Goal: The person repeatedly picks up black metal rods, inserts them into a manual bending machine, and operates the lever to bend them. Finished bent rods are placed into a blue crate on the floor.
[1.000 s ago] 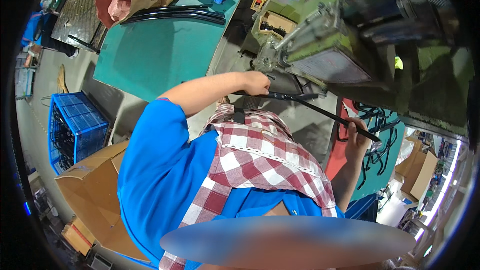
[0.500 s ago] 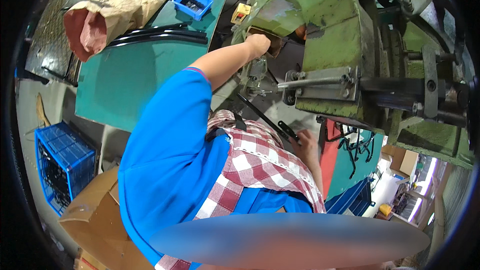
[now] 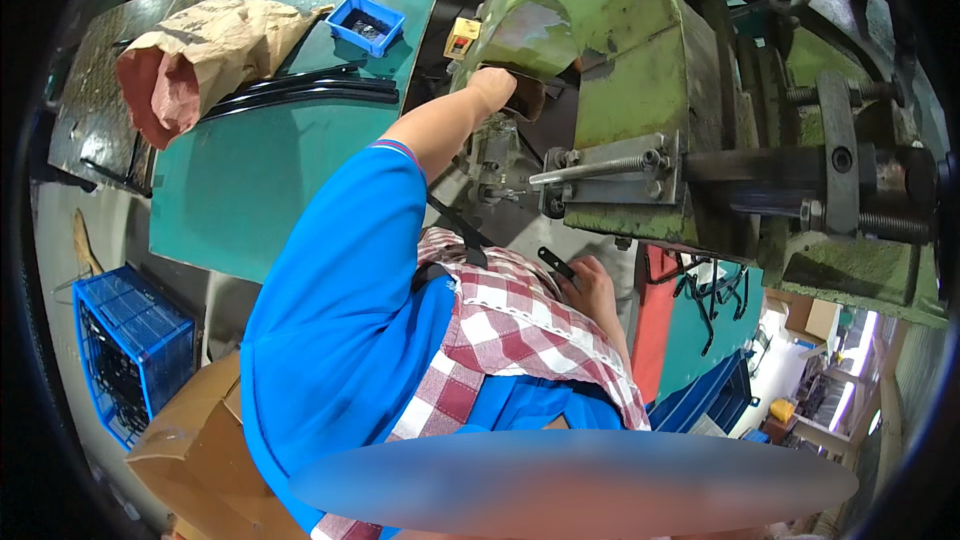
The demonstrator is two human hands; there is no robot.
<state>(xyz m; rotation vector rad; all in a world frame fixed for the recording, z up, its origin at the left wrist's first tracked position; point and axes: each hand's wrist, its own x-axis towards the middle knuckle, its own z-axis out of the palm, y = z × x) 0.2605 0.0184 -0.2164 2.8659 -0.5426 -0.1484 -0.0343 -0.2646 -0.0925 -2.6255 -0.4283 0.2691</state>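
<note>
My left hand (image 3: 492, 89) reaches up to the green machine (image 3: 630, 90), closed in a fist beside a brown flap (image 3: 526, 100) under its rounded housing. What its fingers hold, if anything, is hidden. Lower down, close to the checked apron (image 3: 520, 310), my right hand (image 3: 590, 295) is closed on a black metal bar (image 3: 555, 262) with a rounded, drilled end. A long dark strip (image 3: 460, 222) shows at the apron's other side; whether it belongs to the same bar I cannot tell.
Left, a green table (image 3: 250, 180) carries black tubes (image 3: 310, 90), a paper sack (image 3: 225, 45) and a blue tray (image 3: 366, 24) of small parts. A yellow switch box (image 3: 462, 38) stands by the machine. Bent black parts (image 3: 715, 295) lie right; a blue crate (image 3: 135, 330) stands lower left.
The whole view has shifted a little. My right hand has come slightly left, nearer the apron, with the black bar. My left hand stays closed by the machine's brown flap.
</note>
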